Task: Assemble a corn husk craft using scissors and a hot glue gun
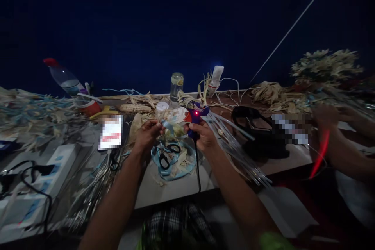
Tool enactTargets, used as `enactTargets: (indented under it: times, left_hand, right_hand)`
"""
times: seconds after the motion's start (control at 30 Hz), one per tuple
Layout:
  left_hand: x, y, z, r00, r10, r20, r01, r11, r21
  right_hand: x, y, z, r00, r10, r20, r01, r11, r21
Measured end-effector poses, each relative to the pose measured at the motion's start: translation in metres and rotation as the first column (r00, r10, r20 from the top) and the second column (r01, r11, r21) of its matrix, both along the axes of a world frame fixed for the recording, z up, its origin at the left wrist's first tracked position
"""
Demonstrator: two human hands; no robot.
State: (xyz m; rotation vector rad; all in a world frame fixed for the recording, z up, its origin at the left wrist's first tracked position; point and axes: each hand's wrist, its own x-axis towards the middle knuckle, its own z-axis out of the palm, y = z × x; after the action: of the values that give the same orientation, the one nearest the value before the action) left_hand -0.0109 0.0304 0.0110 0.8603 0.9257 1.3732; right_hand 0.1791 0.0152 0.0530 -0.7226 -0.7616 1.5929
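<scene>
My left hand (146, 134) is closed, pinching a pale blue strip (168, 125) that looks like dyed corn husk. In my right hand (206, 134) is a blue glue gun (198, 114) with an orange front and a lit red light, pointing left toward the strip. Its black cord (197, 168) hangs down to the table. Below both hands lie scissors with black handles (164, 161), amid light blue ribbon-like strips (178, 174) and husk scraps. The glue gun's nozzle tip is too small and blurred to make out.
Behind my hands are a corn cob (134, 108) and a clear jar (176, 86). White power strips (60, 164) and a tilted bottle (68, 82) are left. Clear sticks (237, 150), a black object (263, 140) and another person's arm (341, 144) are right.
</scene>
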Motion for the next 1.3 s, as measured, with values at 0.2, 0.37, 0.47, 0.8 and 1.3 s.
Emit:
enactTargets:
  times: [0.2, 0.37, 0.47, 0.8, 1.3]
  left_hand:
    - [0.0, 0.001, -0.004, 0.997, 0.075, -0.024, -0.074, 0.997, 0.03]
    - [0.0, 0.001, -0.005, 0.989, 0.106, -0.107, -0.104, 0.994, 0.027]
    - [0.0, 0.003, -0.007, 0.988, 0.094, -0.121, -0.094, 0.996, 0.006]
    - [0.001, 0.002, -0.004, 0.96, 0.124, -0.25, -0.116, 0.992, 0.044]
    - [0.001, 0.003, -0.005, 0.963, 0.147, -0.225, -0.149, 0.989, 0.009]
  right_hand:
    - [0.002, 0.005, -0.011, 0.994, 0.104, 0.016, -0.105, 0.992, 0.072]
    - [0.005, 0.011, -0.028, 0.968, 0.154, 0.201, -0.173, 0.982, 0.081]
    - [0.005, 0.013, -0.032, 0.962, 0.176, 0.208, -0.209, 0.967, 0.147]
    - [0.012, 0.008, -0.027, 0.876, 0.23, 0.424, -0.336, 0.921, 0.196]
    - [0.014, 0.01, -0.04, 0.715, 0.096, 0.692, -0.287, 0.944, 0.165]
